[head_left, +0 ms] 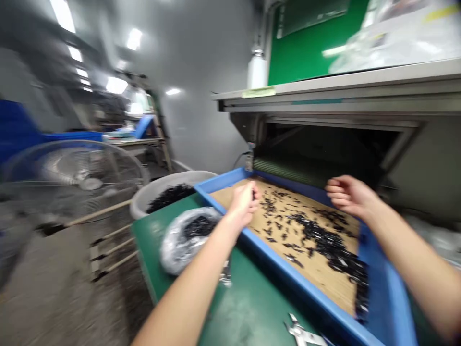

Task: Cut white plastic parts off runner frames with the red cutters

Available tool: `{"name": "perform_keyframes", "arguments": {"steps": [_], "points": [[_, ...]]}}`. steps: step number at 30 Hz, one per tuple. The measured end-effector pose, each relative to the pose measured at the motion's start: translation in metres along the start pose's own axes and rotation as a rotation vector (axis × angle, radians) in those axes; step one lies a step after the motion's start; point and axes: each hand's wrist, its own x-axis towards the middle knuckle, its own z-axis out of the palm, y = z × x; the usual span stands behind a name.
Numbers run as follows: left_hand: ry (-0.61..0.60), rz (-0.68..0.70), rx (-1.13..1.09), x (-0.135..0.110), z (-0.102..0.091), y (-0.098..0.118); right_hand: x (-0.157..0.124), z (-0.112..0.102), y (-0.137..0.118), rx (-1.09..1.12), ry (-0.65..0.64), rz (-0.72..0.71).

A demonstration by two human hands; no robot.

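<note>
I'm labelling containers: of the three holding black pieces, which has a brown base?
The blue tray: its black pieces lie over a brown base. The plastic bag and round tub show no brown.

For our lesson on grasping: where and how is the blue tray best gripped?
Probably by the raised rim of the blue tray, from the near side: its walls offer edges to grasp, while its far side faces the dark opening. A two-handed hold seems best, since loose black pieces lie inside.

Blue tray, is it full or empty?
Neither: the blue tray holds scattered black pieces, with bare brown bottom showing between.
</note>
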Motion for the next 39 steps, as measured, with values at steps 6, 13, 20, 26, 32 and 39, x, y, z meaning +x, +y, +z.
{"name": "perform_keyframes", "arguments": {"steps": [6, 13, 20, 26, 32, 39], "points": [[-0.017, 0.021, 0.010, 0.011, 0.001, 0.005, 0.020, 0.001, 0.038, -0.380, -0.157, 0.042], [0.003, 0.024, 0.011, 0.005, 0.003, 0.006, 0.026, 0.016, 0.042, -0.502, -0.266, 0.000], [0.013, 0.015, 0.011, 0.006, 0.005, 0.007, 0.019, 0.011, 0.029, -0.162, -0.241, -0.003], [0.011, 0.016, -0.002, 0.008, 0.004, 0.007, 0.016, -0.008, 0.010, 0.006, -0.175, -0.115], [0.010, 0.018, 0.003, 0.009, 0.004, 0.007, 0.013, -0.006, 0.032, -0.326, -0.196, -0.004], [0.006, 0.025, 0.006, 0.010, 0.003, 0.006, 0.011, -0.010, 0.037, -0.767, -0.238, 0.079]]}}
